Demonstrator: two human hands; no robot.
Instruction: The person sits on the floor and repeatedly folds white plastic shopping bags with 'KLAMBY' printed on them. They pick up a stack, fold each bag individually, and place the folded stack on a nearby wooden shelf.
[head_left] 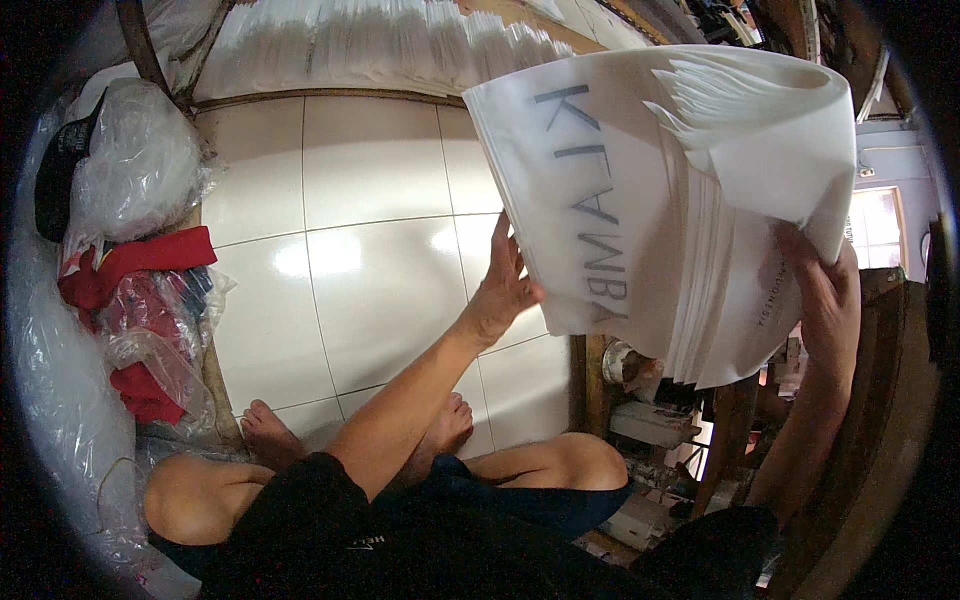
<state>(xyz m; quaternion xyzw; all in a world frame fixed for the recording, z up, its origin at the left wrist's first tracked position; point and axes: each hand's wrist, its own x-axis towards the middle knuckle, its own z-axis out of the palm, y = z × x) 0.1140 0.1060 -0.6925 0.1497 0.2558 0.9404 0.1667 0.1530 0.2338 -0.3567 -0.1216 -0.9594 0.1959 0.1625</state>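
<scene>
A thick stack of white plastic bags [650, 210] with dark printed lettering is held up in front of me at the right. The sheets bend over into a fold at the top right, and their loose edges fan out. My right hand [822, 290] grips the stack at its right side, with part of the fingers hidden by the plastic. At the left edge of the stack is my left hand [503, 295], its fingers stretched and apart, the thumb touching the border of the bags.
Rows of white bags [370, 50] stand along the far side of the tiled floor [370, 260]. Clear plastic bundles [145, 160], a black cap [65, 175] and red cloth [150, 260] lie at the left. At the right is a wooden frame [880, 400].
</scene>
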